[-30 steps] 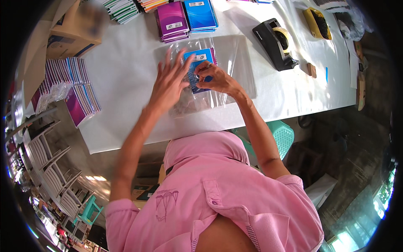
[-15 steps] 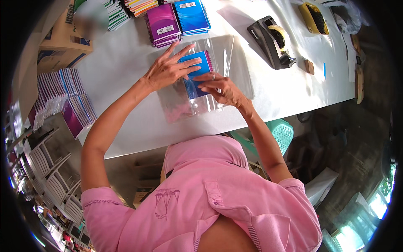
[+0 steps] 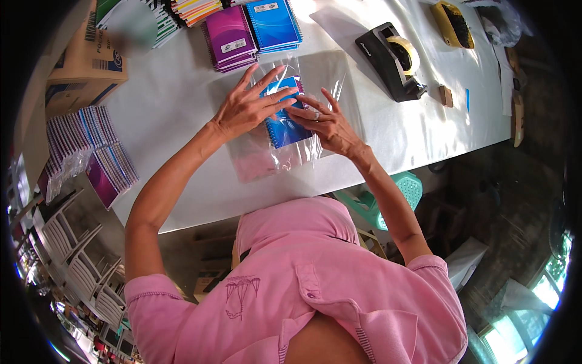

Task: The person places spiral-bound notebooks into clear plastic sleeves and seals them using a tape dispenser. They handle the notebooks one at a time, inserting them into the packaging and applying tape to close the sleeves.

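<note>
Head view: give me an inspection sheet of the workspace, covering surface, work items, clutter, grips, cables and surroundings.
Surface: white-covered table, bright light patches on its right.
Work items: blue spiral notebook amid clear plastic film; whether fully inside, cannot tell.
Clutter: purple spiral notebooks stacked beside blue spiral notebooks; black tape dispenser to the right; cardboard box at left.
Grips: left hand spread, fingers over the notebook; right hand spread, fingers at its right side.
Cables: nothing seen.
Surroundings: green plastic stool partly behind the right forearm; white chairs at left.
</note>
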A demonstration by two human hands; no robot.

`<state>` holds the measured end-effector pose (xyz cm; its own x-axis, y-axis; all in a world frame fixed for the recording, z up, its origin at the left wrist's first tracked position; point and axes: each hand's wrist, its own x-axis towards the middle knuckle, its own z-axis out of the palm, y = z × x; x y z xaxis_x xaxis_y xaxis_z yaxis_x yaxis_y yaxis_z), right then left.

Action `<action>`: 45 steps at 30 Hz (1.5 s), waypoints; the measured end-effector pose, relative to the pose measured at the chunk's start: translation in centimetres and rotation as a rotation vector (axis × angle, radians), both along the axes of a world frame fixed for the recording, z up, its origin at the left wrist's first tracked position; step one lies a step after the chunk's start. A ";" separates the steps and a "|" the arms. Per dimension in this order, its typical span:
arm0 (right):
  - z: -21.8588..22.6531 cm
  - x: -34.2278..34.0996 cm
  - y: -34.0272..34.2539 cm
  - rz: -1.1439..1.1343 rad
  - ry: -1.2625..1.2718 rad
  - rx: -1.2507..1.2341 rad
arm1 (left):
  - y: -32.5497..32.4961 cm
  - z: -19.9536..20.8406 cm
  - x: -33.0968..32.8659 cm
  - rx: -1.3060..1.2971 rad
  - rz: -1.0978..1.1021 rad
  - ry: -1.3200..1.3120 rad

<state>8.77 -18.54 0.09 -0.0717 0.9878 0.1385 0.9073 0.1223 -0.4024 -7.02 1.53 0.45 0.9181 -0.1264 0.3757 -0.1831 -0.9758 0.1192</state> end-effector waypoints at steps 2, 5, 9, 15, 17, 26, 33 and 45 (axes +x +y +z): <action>0.0 -0.7 0.1 -0.033 -0.006 -0.075 | 0.0 0.1 0.0 -0.010 0.001 -0.004; 0.1 -1.3 -0.1 -0.061 -0.033 -0.113 | 0.0 0.2 0.0 -0.008 0.007 -0.010; 0.6 -1.6 0.3 -0.058 -0.028 -0.142 | -0.1 0.0 0.2 0.003 0.024 -0.012; 0.8 -1.9 0.6 -0.080 0.001 -0.159 | -0.4 -0.9 1.0 -0.020 0.091 -0.014; 0.8 -2.0 0.6 -0.088 0.001 -0.151 | -0.7 -1.0 1.2 -0.053 0.131 0.002; 0.5 -1.6 0.1 -0.046 -0.038 -0.107 | -0.7 1.1 2.9 -0.152 0.274 0.171; 0.5 -1.4 -5.7 0.126 0.012 -0.115 | -0.7 0.2 5.4 -0.208 0.434 0.385; 3.1 25.5 -10.2 -0.869 0.570 -0.180 | -1.6 1.1 7.2 -0.235 0.500 0.561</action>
